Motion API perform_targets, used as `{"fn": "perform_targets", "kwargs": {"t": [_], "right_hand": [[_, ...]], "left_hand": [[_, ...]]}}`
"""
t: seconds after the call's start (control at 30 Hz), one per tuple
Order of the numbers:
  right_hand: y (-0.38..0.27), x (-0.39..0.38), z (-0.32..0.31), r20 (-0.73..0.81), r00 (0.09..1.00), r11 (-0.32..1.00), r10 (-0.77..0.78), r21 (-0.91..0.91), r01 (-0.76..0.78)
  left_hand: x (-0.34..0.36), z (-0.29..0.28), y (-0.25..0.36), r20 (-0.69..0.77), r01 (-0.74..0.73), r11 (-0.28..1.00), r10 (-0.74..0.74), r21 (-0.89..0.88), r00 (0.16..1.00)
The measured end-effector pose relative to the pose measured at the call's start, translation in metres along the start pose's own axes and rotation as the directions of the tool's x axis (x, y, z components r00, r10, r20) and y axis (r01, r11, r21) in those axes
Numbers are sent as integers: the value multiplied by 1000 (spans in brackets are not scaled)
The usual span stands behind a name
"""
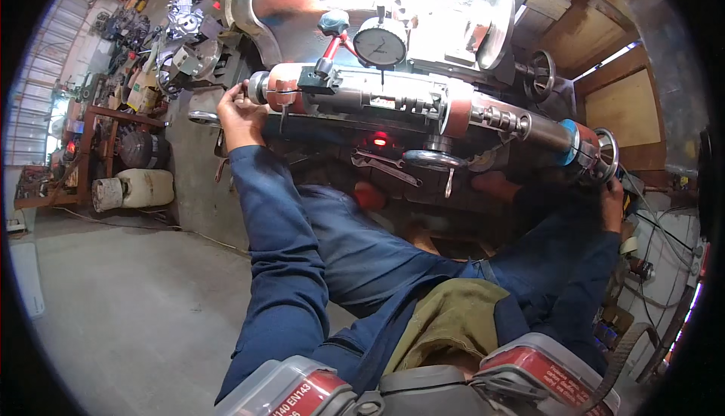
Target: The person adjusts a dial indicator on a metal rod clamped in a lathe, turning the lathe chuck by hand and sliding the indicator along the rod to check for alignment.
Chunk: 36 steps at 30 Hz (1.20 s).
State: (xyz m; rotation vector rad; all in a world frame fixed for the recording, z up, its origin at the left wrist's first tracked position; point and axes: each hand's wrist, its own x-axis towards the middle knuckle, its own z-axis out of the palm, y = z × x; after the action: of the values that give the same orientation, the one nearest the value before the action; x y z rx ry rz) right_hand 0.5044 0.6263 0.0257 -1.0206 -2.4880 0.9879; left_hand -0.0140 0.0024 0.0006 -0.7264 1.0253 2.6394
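Working from far off, I read the view as a clock face, and the steel bar assembly [340, 101] lies across it from ten o'clock round toward three. My left hand [242, 120], at ten, is curled, its fingers bent around the silver end collar [259, 87] with little gap left. My right hand [613, 198], at three, meets the low rim of the end handwheel [609, 144]; its fingers are partly hidden, so I cannot tell how far they are closed or whether they truly grip. At twelve the dial gauge [381, 43] hangs with its stem pointing down at the bar, carried by a red arm [333, 47] from a black block [317, 81]; whether the tip touches, I cannot make out. I judge the step to be turning or nudging the bar from its ends while minding the gauge. To do it well, I would move slowly and evenly, avoid leaning sideways on either end, let the reading settle after each small move, and never jerk. I would keep my left sleeve [279, 212] off the red arm, since a knock could spoil the reading, and leave the lower handwheel [432, 158] at two alone.
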Motion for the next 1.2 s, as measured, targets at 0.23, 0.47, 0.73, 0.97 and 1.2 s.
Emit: {"fn": "perform_targets", "kwargs": {"t": [0.23,0.47,0.73,0.97,1.2], "right_hand": [[-31,-16,-25,-29,1000,996,-10,83,13],[-43,14,-18,-223,975,916,27,395,65],[-65,54,-3,-194,980,977,53,213,-10],[-19,59,14,8,1000,939,19,342,-21],[57,32,-3,50,992,991,-112,85,107]], "left_hand": [[7,-5,-3,68,11,1000,-11,8,998],[10,-6,-3,88,15,1000,-17,24,996],[-14,12,-3,201,-88,981,53,172,978],[-27,31,-3,278,-102,971,39,215,960],[-42,59,5,378,-151,815,-89,559,922]]}}
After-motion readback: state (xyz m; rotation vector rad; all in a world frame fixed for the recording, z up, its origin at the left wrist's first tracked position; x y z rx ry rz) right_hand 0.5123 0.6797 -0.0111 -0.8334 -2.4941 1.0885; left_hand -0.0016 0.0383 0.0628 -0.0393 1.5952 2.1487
